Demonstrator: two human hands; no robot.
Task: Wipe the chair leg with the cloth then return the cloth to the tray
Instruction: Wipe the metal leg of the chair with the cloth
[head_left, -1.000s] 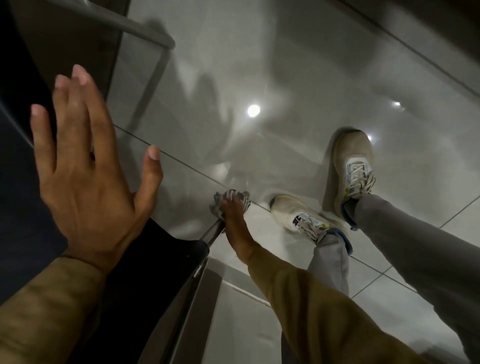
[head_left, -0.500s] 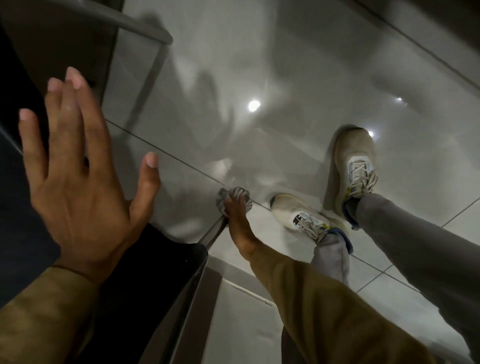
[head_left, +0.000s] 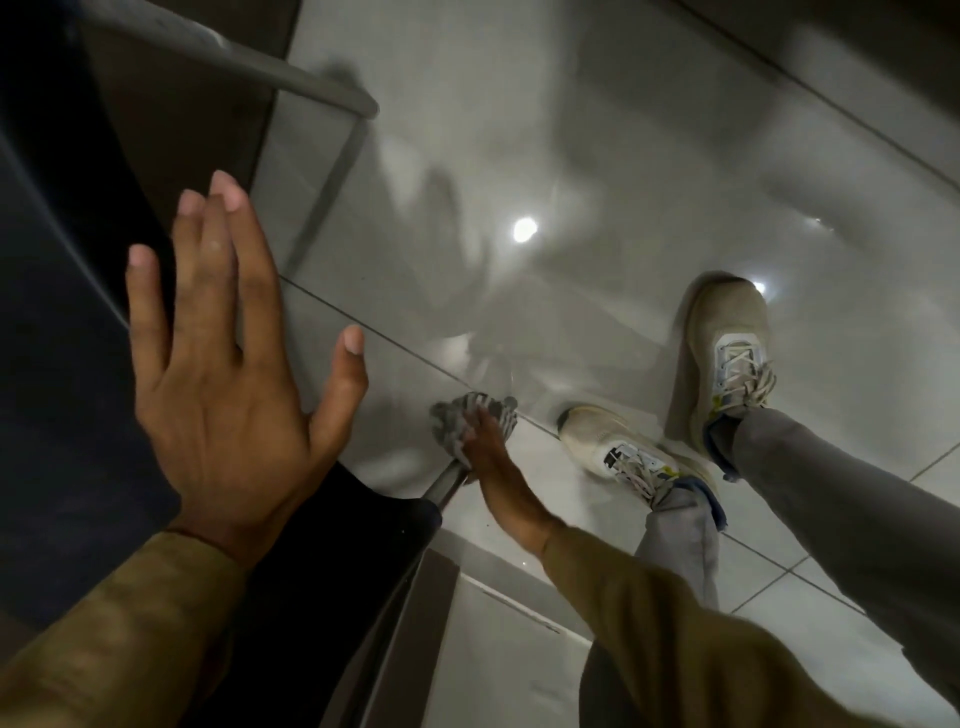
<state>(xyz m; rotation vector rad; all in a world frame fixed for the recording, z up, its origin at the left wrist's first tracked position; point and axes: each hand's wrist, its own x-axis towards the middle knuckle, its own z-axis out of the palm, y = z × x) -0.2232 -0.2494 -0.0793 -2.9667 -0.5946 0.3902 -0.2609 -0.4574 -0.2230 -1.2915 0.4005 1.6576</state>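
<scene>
The person's right hand (head_left: 485, 447) reaches far down and clasps a crumpled grey-and-white striped cloth (head_left: 470, 418) around the lower end of the slim, grey metal chair leg (head_left: 448, 480), close to the glossy pale-grey tiled floor (head_left: 597, 156). The left hand (head_left: 223, 374) is spread wide with its fingers apart, holding nothing, above the dark chair seat (head_left: 62, 364). Two beige lace-up trainers (head_left: 727, 343) stand on the tiles just to the right of the cloth, below grey trouser legs (head_left: 831, 499).
</scene>
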